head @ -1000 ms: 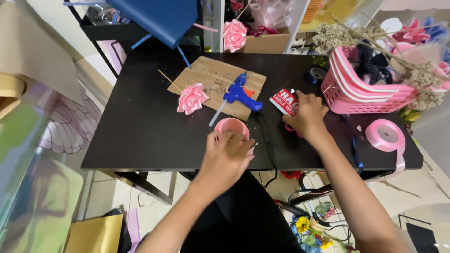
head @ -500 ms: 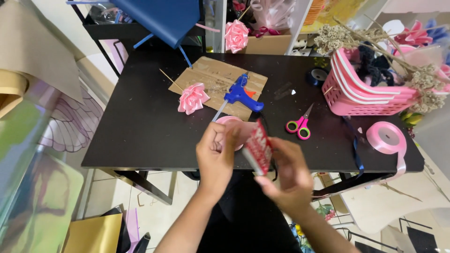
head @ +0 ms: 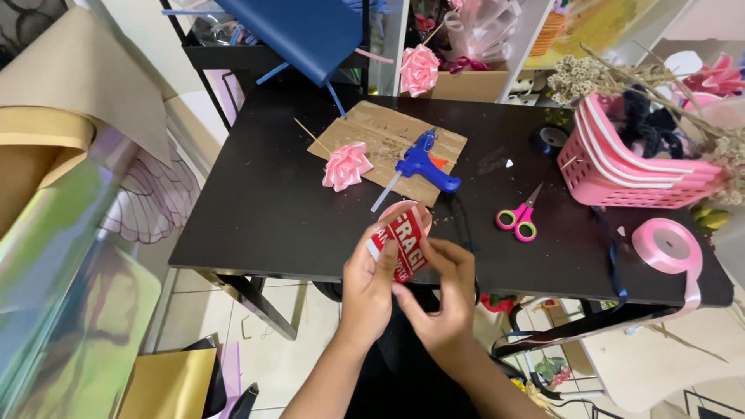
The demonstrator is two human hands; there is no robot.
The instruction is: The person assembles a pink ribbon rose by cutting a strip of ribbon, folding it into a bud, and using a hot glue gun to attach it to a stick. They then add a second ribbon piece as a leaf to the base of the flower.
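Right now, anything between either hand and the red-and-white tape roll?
Nothing visible. The left hand and right hand both grip the tape roll directly, held at the near table edge. A pink ribbon roll sits just behind it.

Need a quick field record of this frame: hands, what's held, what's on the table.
left hand: grips the red-and-white tape roll from its left side
right hand: fingers on the roll's lower right edge
roll position: held over the near edge of the black table
glue gun: blue, lying on the cardboard sheet
ribbon flower: pink, at the cardboard's near left corner
scissors: pink and green handles, right of the hands
basket: pink, far right
ribbon spool: pink, near right edge
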